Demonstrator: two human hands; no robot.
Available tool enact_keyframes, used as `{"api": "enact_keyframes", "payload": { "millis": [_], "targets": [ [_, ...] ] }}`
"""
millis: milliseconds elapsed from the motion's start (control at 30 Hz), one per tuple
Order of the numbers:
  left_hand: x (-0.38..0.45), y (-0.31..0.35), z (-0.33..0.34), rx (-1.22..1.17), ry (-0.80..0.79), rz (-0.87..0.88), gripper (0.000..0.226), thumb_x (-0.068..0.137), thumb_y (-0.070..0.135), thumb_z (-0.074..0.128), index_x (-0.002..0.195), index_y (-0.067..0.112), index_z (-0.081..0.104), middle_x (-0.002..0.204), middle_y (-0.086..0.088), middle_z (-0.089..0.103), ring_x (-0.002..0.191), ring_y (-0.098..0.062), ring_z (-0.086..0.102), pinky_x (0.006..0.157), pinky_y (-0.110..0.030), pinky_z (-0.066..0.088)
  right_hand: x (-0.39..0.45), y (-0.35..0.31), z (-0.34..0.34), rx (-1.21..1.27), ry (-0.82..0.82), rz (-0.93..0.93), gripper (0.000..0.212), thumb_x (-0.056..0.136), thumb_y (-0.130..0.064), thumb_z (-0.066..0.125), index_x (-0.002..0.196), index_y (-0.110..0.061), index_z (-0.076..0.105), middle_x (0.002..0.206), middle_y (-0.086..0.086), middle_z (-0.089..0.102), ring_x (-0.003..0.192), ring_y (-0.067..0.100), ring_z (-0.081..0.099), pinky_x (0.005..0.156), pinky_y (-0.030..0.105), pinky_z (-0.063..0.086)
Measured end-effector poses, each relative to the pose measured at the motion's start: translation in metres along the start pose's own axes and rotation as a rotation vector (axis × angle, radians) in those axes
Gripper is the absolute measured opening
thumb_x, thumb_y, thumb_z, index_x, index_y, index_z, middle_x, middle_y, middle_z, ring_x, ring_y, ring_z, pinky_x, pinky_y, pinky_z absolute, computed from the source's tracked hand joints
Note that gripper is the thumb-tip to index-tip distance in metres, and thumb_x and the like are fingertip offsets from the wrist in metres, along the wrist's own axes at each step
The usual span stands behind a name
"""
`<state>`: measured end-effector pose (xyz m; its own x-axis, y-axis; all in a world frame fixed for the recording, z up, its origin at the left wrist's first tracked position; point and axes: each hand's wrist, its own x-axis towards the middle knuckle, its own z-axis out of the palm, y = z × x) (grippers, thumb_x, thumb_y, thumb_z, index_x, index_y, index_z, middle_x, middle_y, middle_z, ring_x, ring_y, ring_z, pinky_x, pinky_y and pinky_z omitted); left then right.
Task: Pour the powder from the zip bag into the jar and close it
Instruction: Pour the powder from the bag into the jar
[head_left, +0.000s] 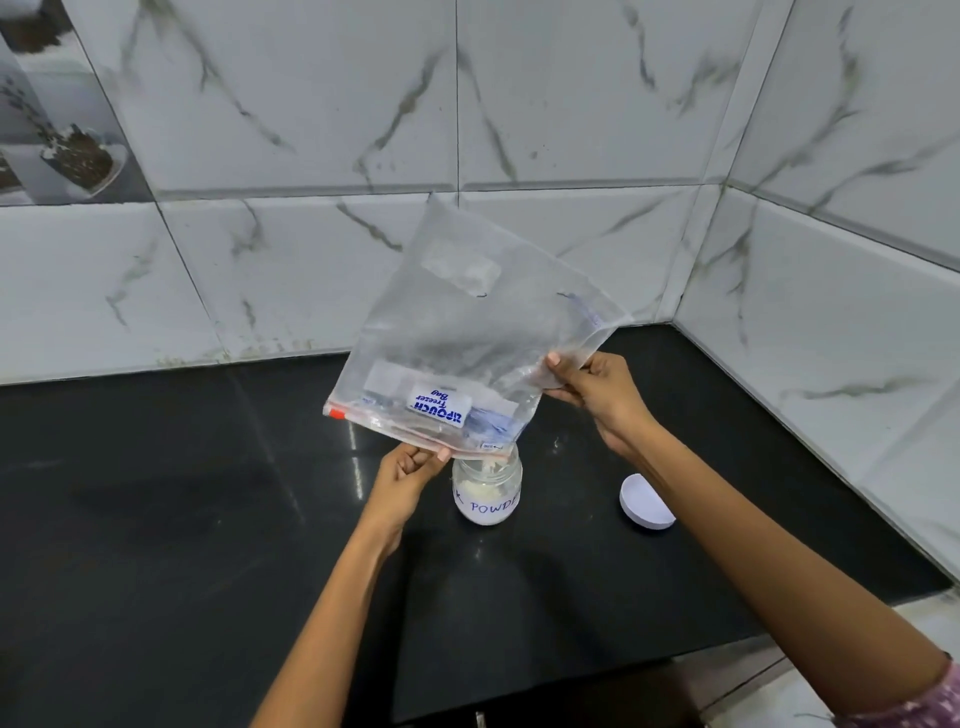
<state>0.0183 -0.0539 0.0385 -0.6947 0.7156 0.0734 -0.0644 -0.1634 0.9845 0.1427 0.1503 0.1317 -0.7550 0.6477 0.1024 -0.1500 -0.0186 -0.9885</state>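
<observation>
With the left hand pinching the zip bag at its mouth and the right hand gripping its side, it hung upended over the jar, nearly emptied, while the lid lay nearby, not yet fitted.

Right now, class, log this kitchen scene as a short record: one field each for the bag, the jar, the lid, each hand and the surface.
bag: clear zip bag upended, its zip edge down over the jar mouth
jar: glass jar upright, handwritten label, some pale powder inside
lid: white lid off, lying on the counter to the jar's right
left hand: left hand pinches the zip edge
right hand: right hand grips the bag's side
surface: black counter
</observation>
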Motion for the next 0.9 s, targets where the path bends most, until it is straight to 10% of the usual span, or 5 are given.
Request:
{"api": "enact_keyframes", "payload": {
  "millis": [900],
  "targets": [
    [0.001, -0.011, -0.004, -0.025, -0.08, 0.032, 0.028, 0.09, 0.01, 0.06, 0.118, 0.009, 0.065, 0.116, -0.003, 0.071, 0.115, -0.015, 0.063, 0.091, -0.016, 0.05, -0.014, -0.006, 0.003, -0.144, -0.063, 0.004, 0.029, 0.089, -0.017, 0.063, 0.11, 0.003, 0.064, 0.104, 0.017, 0.072, 0.095, 0.023, 0.071, 0.083, 0.03, 0.059]
  ]
}}
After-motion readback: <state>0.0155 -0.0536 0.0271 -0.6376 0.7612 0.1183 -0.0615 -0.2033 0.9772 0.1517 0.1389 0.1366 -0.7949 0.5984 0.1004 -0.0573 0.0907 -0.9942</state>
